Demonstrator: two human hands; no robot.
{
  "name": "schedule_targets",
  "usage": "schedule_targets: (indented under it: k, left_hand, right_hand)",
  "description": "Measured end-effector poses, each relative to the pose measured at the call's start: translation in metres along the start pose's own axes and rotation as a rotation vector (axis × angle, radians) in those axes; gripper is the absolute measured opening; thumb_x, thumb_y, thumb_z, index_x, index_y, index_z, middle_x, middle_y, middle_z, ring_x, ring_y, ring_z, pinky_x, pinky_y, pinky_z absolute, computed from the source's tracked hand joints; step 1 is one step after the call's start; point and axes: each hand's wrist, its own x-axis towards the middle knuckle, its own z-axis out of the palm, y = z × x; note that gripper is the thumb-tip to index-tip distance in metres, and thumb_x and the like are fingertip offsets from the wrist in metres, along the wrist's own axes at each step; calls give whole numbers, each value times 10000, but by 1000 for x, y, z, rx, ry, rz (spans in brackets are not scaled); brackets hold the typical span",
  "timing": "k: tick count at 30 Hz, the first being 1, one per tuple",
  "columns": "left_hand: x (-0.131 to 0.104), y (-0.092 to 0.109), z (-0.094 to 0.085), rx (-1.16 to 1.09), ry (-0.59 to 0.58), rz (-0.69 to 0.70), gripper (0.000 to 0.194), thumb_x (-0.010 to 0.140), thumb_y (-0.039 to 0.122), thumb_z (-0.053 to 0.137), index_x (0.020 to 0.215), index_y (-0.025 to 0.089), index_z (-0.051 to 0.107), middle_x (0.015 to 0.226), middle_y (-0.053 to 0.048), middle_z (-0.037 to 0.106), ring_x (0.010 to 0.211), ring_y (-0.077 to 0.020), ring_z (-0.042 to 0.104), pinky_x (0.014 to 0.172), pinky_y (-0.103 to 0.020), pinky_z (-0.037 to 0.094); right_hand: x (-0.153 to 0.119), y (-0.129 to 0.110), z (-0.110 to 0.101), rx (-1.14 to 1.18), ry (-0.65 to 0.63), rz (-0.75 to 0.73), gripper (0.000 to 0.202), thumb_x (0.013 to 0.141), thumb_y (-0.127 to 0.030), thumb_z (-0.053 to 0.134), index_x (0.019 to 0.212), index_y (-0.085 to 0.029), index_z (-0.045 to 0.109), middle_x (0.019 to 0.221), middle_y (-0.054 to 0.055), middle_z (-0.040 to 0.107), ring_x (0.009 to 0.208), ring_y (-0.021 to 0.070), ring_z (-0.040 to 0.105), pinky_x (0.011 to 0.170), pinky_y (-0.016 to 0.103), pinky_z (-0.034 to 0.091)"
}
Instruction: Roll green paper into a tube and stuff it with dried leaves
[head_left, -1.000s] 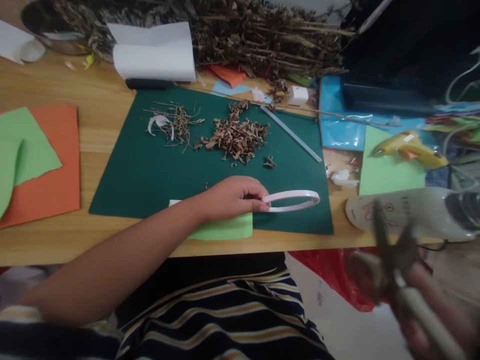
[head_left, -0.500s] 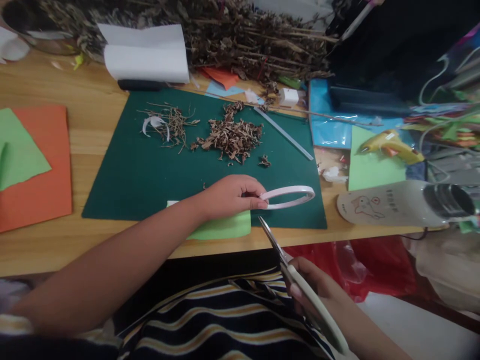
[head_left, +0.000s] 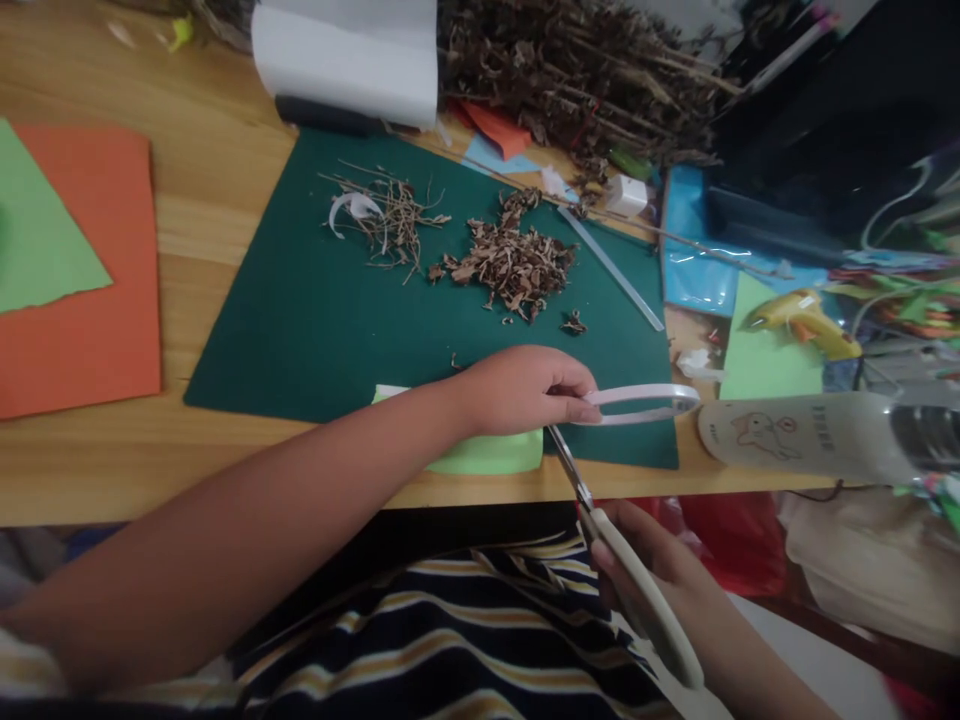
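My left hand (head_left: 529,392) pinches a thin white ring of tape (head_left: 681,402) between thumb and fingers, over the front of the green cutting mat (head_left: 292,300). Below the hand, a light green paper piece (head_left: 495,455) lies at the mat's front edge, partly covered by my wrist. In my right hand (head_left: 667,570) is a pair of scissors (head_left: 646,600) with pale handles. The blades point up and away, their tips close under my left fingertips. Whether the tips touch the tape is hidden.
On the mat lie crumbled dry leaves (head_left: 517,265), thin twigs (head_left: 405,225) and a clear glue stick (head_left: 611,268). A white bottle (head_left: 802,440) lies at the right, near a yellow glue gun (head_left: 810,320). Orange paper (head_left: 112,350) is at the left, dried plants (head_left: 570,90) behind.
The view has shifted, so the mat and table things sit further right. The scissor tips have come nearer my left fingers, which still hold the tape ring.
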Motion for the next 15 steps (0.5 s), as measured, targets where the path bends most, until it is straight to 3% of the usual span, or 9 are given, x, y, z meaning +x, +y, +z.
schedule_targets:
  k: [15]
  left_hand:
    - [-1, -4, 2, -48, 24, -19, 203, 749, 334, 524, 698, 151, 597, 662, 13, 547, 630, -105, 481, 561, -206, 324]
  right_hand:
    - [8, 9, 21, 133, 37, -4, 443, 616, -575, 590, 759, -191, 423, 554, -67, 436, 430, 61, 428, 408, 192, 330]
